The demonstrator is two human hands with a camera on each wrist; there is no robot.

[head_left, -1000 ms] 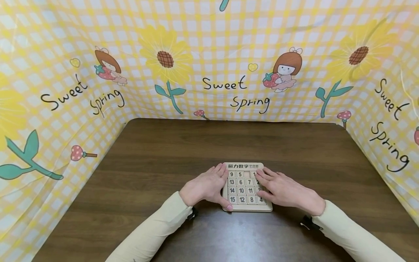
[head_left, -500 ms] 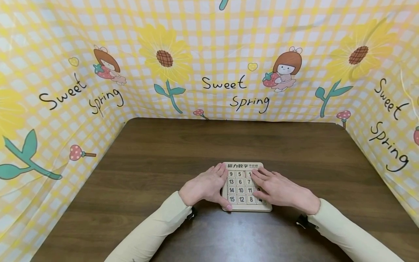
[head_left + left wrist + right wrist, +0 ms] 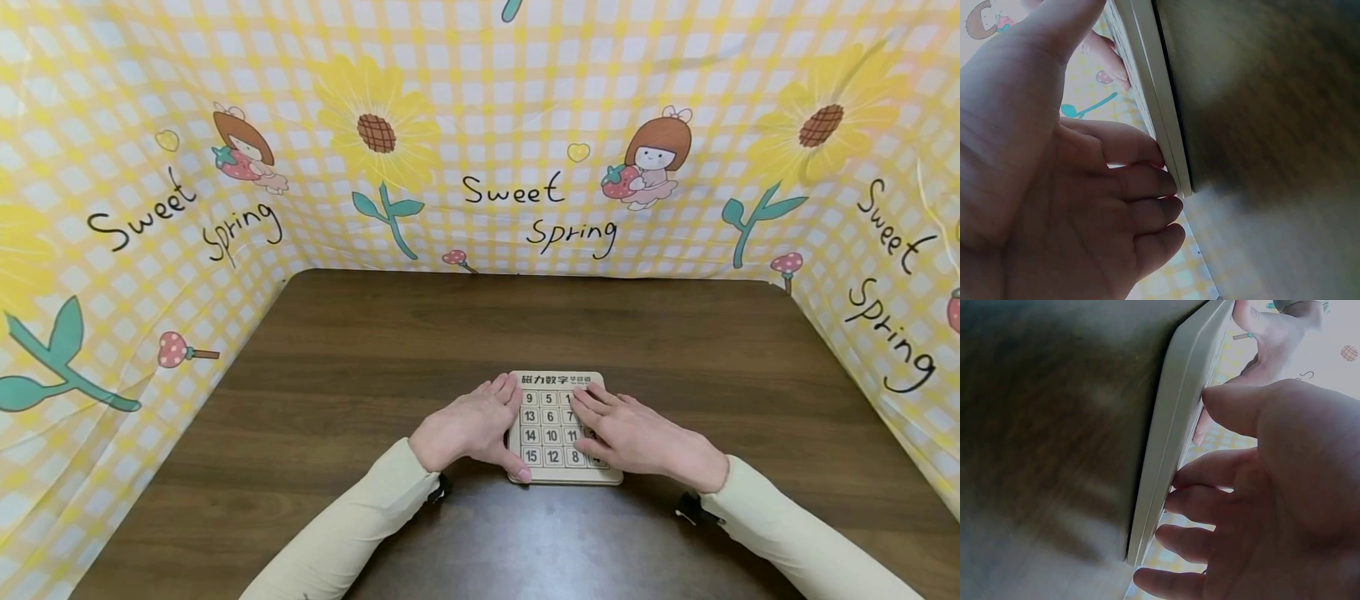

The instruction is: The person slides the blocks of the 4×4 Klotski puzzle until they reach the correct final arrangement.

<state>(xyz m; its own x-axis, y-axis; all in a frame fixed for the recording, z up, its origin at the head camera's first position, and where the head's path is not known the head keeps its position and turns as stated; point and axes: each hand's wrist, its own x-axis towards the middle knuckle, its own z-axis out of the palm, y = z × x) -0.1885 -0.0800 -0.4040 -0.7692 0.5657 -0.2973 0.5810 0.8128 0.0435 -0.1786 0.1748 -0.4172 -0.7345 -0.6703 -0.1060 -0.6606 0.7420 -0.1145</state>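
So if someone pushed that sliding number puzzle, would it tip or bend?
The sliding number puzzle looks stiff, given its straight edges. Lying low and flat on the table, it would probably slide rather than tip. Its separate tiles might shift.

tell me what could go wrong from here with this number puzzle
The right hand covers some of the number tiles, so a wrong one might get nudged unseen.

Its fingers lie across neighbouring tiles, so a sideways push could perhaps drag more than one.

If the left hand eases off the left edge, the puzzle might slide on the table.
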